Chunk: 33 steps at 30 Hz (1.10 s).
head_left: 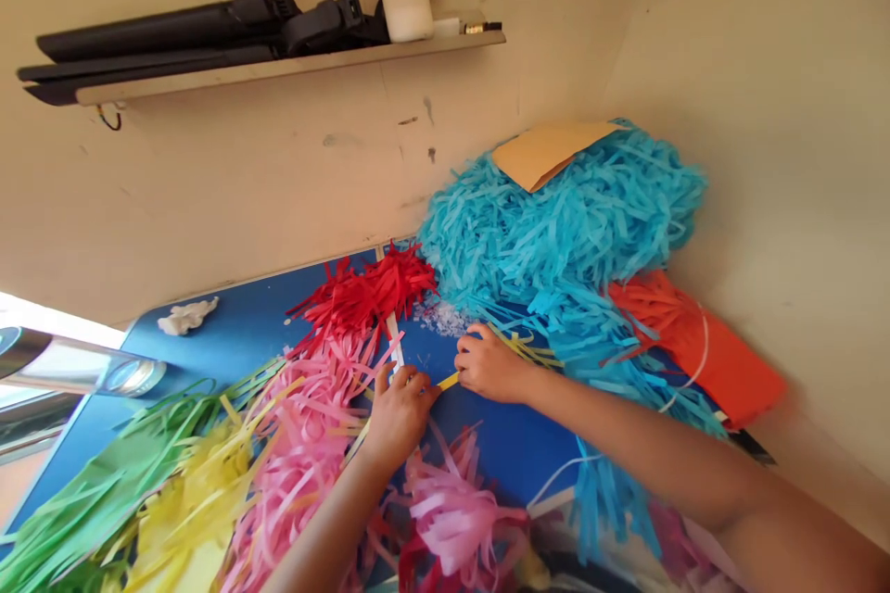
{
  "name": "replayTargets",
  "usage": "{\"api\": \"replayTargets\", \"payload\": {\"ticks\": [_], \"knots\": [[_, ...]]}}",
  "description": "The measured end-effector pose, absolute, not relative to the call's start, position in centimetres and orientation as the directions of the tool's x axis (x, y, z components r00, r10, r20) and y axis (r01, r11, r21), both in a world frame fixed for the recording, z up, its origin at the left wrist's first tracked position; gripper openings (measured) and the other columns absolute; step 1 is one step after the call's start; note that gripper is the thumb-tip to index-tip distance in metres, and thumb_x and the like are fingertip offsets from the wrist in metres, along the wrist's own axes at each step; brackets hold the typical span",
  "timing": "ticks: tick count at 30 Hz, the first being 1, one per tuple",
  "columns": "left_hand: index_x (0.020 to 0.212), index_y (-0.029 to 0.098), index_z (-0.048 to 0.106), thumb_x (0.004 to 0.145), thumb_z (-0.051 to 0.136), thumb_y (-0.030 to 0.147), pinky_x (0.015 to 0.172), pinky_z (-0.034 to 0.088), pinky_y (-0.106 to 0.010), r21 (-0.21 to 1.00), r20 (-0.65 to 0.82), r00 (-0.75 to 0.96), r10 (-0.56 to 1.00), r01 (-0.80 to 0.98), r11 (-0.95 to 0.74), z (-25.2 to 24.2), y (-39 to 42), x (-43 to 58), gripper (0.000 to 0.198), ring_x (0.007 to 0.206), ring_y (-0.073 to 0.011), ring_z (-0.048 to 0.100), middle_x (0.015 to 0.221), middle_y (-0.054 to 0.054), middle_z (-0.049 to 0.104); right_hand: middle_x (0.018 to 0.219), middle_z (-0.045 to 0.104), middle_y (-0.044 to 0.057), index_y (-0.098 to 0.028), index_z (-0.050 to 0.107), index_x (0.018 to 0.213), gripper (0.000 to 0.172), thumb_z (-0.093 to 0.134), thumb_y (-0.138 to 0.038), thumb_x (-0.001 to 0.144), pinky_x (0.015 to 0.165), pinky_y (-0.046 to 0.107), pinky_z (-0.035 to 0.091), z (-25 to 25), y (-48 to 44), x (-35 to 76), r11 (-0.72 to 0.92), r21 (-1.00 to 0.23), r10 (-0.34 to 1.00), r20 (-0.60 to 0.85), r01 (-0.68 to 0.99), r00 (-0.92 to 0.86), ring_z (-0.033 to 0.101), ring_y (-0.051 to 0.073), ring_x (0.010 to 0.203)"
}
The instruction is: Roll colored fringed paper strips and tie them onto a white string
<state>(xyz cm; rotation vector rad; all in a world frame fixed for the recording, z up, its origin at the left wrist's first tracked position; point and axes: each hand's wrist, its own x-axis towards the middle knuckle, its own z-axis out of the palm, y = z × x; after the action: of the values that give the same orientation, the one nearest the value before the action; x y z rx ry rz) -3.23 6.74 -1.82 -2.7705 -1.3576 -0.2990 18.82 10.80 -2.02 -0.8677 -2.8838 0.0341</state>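
One yellow strip [450,381], gripped at both ends of its visible stretch, runs over the blue table [504,445] between the closed fingers of the left hand [401,408] and right hand [492,367], its long axis slanting away rightward, pink fringe [312,408] beside the left.

Pink is glowing on the fringe heap [298,431], yellow fringe [198,491] is flashing to its left, green fringe [111,473] shining farther left! Red shreds [375,287] are blazing behind the heap, turquoise shreds [577,222] dazzling behind and right; just right of it, blue is covering the bench [514,445], a yellow strip [451,381] gleaming!
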Motion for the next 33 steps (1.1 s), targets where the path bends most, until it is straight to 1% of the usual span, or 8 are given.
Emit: {"api": "replayTargets", "payload": {"ticks": [4, 7, 10, 13, 18, 23, 29, 33], "knots": [[0.089, 0.025, 0.072, 0.09, 0.055, 0.02, 0.104, 0.028, -0.054, 0.051, 0.219, 0.598, 0.771, 0.782, -0.621, -1.8, 6.9, -2.7, 0.018, 0.098, -0.0264, 0.06, 0.086, -0.003, 0.073, 0.088, 0.07, 0.008, -0.016, 0.071, 0.079, 0.029, 0.047, -0.011, 0.095, 0.1, 0.046, 0.026, -2.4, 11.1, 17.8, 0.849, -0.019, 0.525, 0.131, 0.527, -0.841, 0.05, 0.022, 0.094], [0.087, 0.024, 0.072, 0.092, 0.055, 0.027, 0.104, 0.029, -0.054, 0.058, 0.245, 0.584, 0.774, 0.788, -0.613, -1.9, 7.0, -2.4, 0.017, 0.096, -0.0255, 0.061, 0.083, -0.003, 0.073, 0.087, 0.069, 0.008, -0.015, 0.071, 0.08, 0.025, 0.05, -0.016, 0.094, 0.095, 0.044, 0.03, -2.5, 11.3, 17.9, 0.837, -0.021, 0.544, 0.139, 0.547, -0.827, 0.051, 0.022, 0.091], [0.084, 0.023, 0.071, 0.093, 0.053, 0.023, 0.103, 0.03, -0.052, 0.061, 0.27, 0.566, 0.779, 0.797, -0.601, -2.2, 7.1, -2.4, 0.021, 0.093, -0.0234, 0.061, 0.08, -0.003, 0.072, 0.085, 0.069, 0.007, -0.016, 0.07, 0.08, 0.02, 0.055, -0.022, 0.092, 0.09, 0.044, 0.031, -2.5, 11.3, 18.1, 0.808, -0.036, 0.586, 0.153, 0.588, -0.796, 0.051, 0.023, 0.09], [0.081, 0.024, 0.07, 0.094, 0.05, 0.019, 0.103, 0.03, -0.051, 0.063, 0.285, 0.561, 0.777, 0.798, -0.6, -2.5, 7.1, -2.3, 0.024, 0.092, -0.0221, 0.061, 0.078, -0.002, 0.071, 0.094, 0.068, 0.008, -0.017, 0.069, 0.089, 0.017, 0.056, -0.026, 0.093, 0.09, 0.045, 0.029, -2.8, 10.7, 17.6, 0.781, -0.053, 0.62, 0.187, 0.622, -0.762, 0.05, 0.024, 0.096], [0.085, 0.023, 0.071, 0.093, 0.051, 0.015, 0.1, 0.031, -0.052, 0.079, 0.282, 0.546, 0.789, 0.806, -0.587, -2.6, 6.4, -2.7, 0.023, 0.093, -0.0245, 0.062, 0.08, -0.003, 0.072, 0.087, 0.067, 0.007, -0.016, 0.068, 0.086, 0.028, 0.043, -0.016, 0.099, 0.089, 0.042, 0.03, -3.7, 9.7, 17.4, 0.764, -0.081, 0.64, 0.217, 0.64, -0.737, 0.051, 0.021, 0.09], [0.098, 0.028, 0.073, 0.091, 0.055, 0.015, 0.096, 0.035, -0.048, 0.161, 0.265, 0.523, 0.81, 0.804, -0.572, -3.5, 5.8, -4.2, 0.023, 0.098, -0.0254, 0.061, 0.096, -0.003, 0.075, 0.096, 0.069, 0.009, -0.017, 0.069, 0.089, 0.025, 0.047, -0.017, 0.1, 0.09, 0.041, 0.03, -4.4, 10.1, 19.9, 0.717, -0.154, 0.697, 0.185, 0.68, -0.693, 0.051, 0.021, 0.093], [0.084, 0.025, 0.075, 0.093, 0.055, 0.028, 0.082, 0.042, -0.037, 0.294, 0.252, 0.393, 0.884, 0.84, -0.457, -5.3, 6.4, -5.0, 0.022, 0.084, -0.0207, 0.064, 0.083, -0.003, 0.074, 0.091, 0.068, 0.003, -0.021, 0.072, 0.084, 0.015, 0.065, -0.032, 0.092, 0.083, 0.034, 0.032, -4.3, 11.6, 20.9, 0.641, -0.295, 0.756, 0.085, 0.709, -0.649, 0.053, 0.019, 0.093], [0.082, 0.025, 0.073, 0.093, 0.056, 0.033, 0.083, 0.042, -0.036, 0.322, 0.216, 0.363, 0.906, 0.85, -0.417, -5.5, 6.6, -5.0, 0.022, 0.084, -0.0199, 0.065, 0.083, -0.001, 0.074, 0.094, 0.068, 0.003, -0.022, 0.073, 0.082, 0.015, 0.066, -0.032, 0.09, 0.08, 0.032, 0.033, -3.5, 12.2, 20.7, 0.573, -0.363, 0.792, 0.014, 0.735, -0.61, 0.055, 0.019, 0.094]]}}
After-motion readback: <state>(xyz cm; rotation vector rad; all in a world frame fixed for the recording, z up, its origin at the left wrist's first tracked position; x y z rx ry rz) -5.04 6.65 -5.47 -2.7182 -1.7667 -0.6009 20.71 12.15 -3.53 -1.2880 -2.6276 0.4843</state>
